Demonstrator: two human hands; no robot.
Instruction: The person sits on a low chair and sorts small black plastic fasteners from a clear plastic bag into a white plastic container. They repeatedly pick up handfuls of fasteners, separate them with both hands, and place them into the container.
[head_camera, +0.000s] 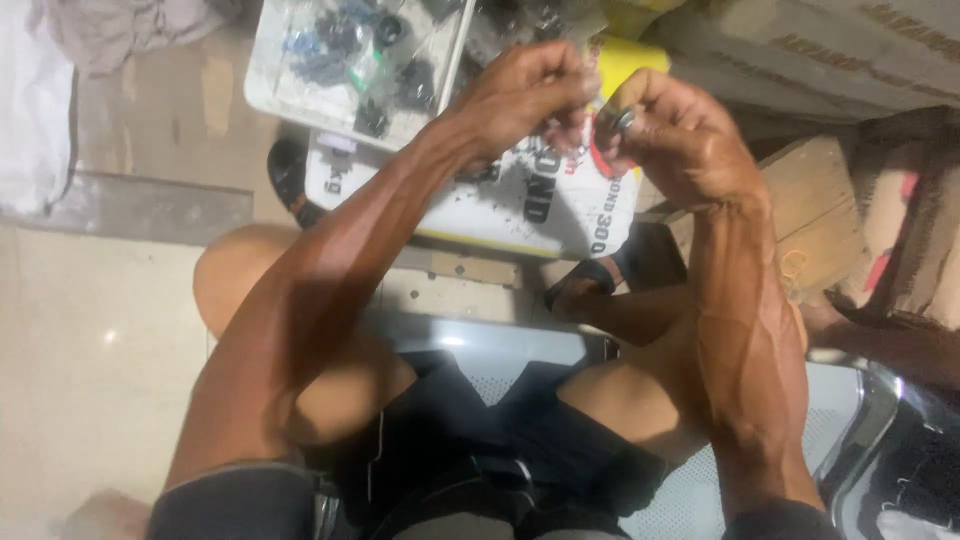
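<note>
Both my hands are raised together above a white tin with printing (500, 200). My left hand (525, 90) is closed, its fingers pinching something small that the fist hides. My right hand (670, 130) is closed too, and a small round metal part (622, 120), like a nut or ring, shows between its fingers. The two fists nearly touch at the fingertips. I am seated, with my bare knees and dark shorts below the arms.
A clear plastic tray (262, 75) with several small black parts stands at the top left. A yellow container (630, 55) sits behind my hands. Cardboard boxes (830, 45) and wooden blocks (815, 210) fill the right. A metal chair seat (850, 400) is under me.
</note>
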